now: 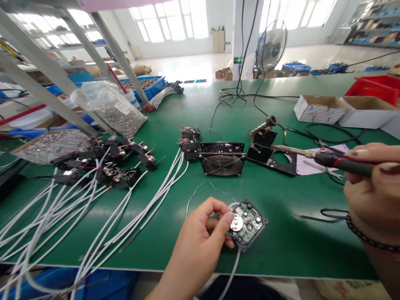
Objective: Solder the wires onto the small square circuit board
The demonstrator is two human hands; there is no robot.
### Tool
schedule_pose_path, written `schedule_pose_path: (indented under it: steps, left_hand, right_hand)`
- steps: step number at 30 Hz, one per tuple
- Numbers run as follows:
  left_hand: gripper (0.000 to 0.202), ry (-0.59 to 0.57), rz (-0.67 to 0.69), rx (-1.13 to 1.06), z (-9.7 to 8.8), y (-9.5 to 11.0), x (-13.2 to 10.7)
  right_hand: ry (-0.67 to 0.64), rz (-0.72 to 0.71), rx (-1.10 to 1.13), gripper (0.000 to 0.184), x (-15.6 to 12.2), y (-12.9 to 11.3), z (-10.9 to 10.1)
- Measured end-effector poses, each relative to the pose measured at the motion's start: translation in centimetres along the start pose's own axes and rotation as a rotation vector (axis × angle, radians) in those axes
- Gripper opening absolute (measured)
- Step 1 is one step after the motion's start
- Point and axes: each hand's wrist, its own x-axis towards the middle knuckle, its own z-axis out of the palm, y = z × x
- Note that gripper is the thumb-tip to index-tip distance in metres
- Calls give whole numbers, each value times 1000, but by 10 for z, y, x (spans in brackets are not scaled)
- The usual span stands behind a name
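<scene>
Surface (281, 246) plain dark green. Circuit board (250, 227) green with a black edge, silver disc in the middle, red and black wires at it. Soldering iron (343, 163) black grip, red band, silver shaft. Cables (93, 216) white, a few thin red strands among them. Connector blocks (103, 162) black. Fan (222, 160) black frame, silver ring-pattern grille. Bracelet (365, 237) black beads. Bin (371, 89) red. Boxes (312, 113) white outside, brown inside. Tray (156, 85) blue.

A small black fan (222, 158) is stood on the green table (281, 250), a soldering stand (264, 139) just beside it. White cables (93, 216) (ending in black switch parts) are spread at the left, a bag of screws (120, 116) behind them; cardboard boxes (318, 109) are set far right.
</scene>
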Motion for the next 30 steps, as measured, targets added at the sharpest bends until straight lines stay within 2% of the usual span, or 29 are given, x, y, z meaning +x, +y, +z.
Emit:
schedule_pose_path:
  steps: [2,3,6,9,13,17,20,22,26,30]
  left_hand:
    - [36,6,3,-4,-2,-3,1]
    - [36,9,3,-5,-2,-3,1]
    - [36,5,-9,-3,-2,0,-1]
    - [31,35,-16,10,0,8,-6]
    - [27,46,-11,26,1,12,-7]
    - [31,4,-4,33,-1,6,-2]
    - [30,4,-6,44,-2,4,0]
    - [29,3,0,39,-1,4,0]
    - [26,-4,4,19,2,4,-3]
    - [26,-4,8,39,3,4,-4]
  right_hand:
    - [33,-96,-53,10,6,5,6]
    - [-4,-107,-68,9,7,7,8]
    - [-183,-37,-100,11,8,10,13]
    - [-241,3,-111,12,6,13,14]
    - [-263,31,-134,12,7,12,14]
    - [-203,24,-130,13,9,4,13]
    - [-119,42,-65,13,3,-7,10]
    - [-91,113,17,14,-5,-17,7]
    - [-162,321,241,19,-24,-36,1]
    - [-275,338,325,21,-36,-45,-1]
